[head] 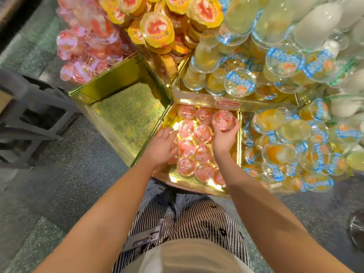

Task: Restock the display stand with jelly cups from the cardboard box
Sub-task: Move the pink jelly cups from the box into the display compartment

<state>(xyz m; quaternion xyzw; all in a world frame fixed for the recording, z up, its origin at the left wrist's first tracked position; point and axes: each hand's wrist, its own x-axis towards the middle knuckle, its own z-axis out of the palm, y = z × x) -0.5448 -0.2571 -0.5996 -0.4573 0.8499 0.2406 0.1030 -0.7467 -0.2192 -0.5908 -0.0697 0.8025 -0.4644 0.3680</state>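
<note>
The right hand (pixel 224 136) held a red jelly cup (pixel 223 120), fingers curled around it, over the far right corner of a gold tray (pixel 171 175). The left hand (pixel 162 147) rested, fingers loosely straight, on the packed cups (pixel 202 152) inside.

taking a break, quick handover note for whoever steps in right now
Right hand: holds one pink cup over the far right corner of the gold tray.
Left hand: lies on the cups at the tray's left edge; whether it grips one can't be told.
Done: about ten pink cups lie lid-up in rows, one layer deep.
Cardboard box: not in view.
Left: set the held cup down, probably on the right side, where bare gold shows. Then keep filling from the box.
</note>
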